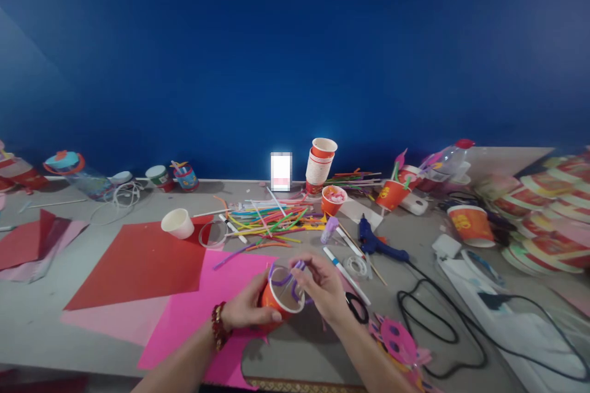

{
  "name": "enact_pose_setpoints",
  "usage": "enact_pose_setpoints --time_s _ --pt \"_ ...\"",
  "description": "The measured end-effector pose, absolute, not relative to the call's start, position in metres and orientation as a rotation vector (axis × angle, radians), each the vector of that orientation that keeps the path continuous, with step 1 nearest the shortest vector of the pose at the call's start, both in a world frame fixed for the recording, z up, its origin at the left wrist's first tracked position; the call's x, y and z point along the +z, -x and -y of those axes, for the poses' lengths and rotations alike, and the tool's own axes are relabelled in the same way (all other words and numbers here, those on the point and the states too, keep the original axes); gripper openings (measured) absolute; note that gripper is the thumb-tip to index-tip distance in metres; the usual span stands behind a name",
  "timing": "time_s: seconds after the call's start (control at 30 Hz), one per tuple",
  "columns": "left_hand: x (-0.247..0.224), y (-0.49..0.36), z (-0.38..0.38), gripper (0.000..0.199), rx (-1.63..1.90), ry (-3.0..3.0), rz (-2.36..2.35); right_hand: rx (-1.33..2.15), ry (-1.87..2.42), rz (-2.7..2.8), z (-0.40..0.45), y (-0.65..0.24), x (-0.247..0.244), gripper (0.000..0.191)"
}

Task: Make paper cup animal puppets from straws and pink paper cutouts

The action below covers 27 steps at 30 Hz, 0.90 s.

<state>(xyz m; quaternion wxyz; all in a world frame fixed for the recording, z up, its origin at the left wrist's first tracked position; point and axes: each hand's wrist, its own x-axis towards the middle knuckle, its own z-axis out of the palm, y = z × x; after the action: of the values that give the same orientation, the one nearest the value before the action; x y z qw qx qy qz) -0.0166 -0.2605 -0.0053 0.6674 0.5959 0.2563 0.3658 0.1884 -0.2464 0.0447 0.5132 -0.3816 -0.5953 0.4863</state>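
My left hand [251, 303] is wrapped round an orange paper cup [273, 299], which tilts with its mouth toward me. Fingers of my right hand [323, 285] pinch a bent purple pipe cleaner [300, 266] at the cup's far right rim. The purple strand loops over the rim and partly into the cup; where its ends go is hidden by my fingers. Under my left forearm lies a bright pink paper sheet [184, 325]. Close to my right wrist are black scissor handles [357, 308] and a pink cut-out decoration [395, 339].
Many coloured pipe cleaners [262, 221] lie ahead. Behind them stands a paper cup stack [319, 166]. To the right are a blue glue gun [375, 239], its black cord [442, 295] and a power strip [483, 313]. Red paper [147, 264] and a white cup [177, 223] lie left.
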Motion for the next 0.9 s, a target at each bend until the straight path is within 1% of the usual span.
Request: enact_pose_setpoints --time_s 0.03,0.2,0.27,0.37,0.43,0.5,0.77,0.83,0.9 --pt "-0.004 0.017 0.262 0.072 0.822 -1.371 -0.575 1.178 0.944 1.433 0.247 -0.189 0.047 0.023" --pt "-0.002 0.016 0.267 0.071 0.832 -1.381 -0.576 1.233 0.996 1.356 0.251 -0.188 0.047 0.025" --pt "-0.003 0.014 0.268 0.073 0.852 -1.364 -0.554 1.305 0.971 1.305 0.252 -0.187 0.043 0.024" --pt "-0.004 0.013 0.268 0.078 0.887 -1.318 -0.522 1.442 0.88 1.266 0.25 -0.186 0.039 0.031" --pt "-0.004 0.013 0.267 0.077 0.882 -1.303 -0.52 1.47 0.841 1.27 0.249 -0.185 0.038 0.029" --pt "-0.005 0.013 0.266 0.076 0.875 -1.309 -0.528 1.432 0.84 1.276 0.247 -0.185 0.039 0.028" --pt "-0.004 0.015 0.268 0.072 0.912 -1.342 -0.627 1.372 0.803 1.351 0.253 -0.191 0.037 0.051" --pt "-0.001 0.012 0.269 0.071 0.92 -1.36 -0.652 1.304 0.808 1.419 0.256 -0.192 0.034 0.052" --pt "0.0 0.008 0.27 0.07 0.926 -1.353 -0.669 1.182 0.825 1.541 0.258 -0.193 0.032 0.049"
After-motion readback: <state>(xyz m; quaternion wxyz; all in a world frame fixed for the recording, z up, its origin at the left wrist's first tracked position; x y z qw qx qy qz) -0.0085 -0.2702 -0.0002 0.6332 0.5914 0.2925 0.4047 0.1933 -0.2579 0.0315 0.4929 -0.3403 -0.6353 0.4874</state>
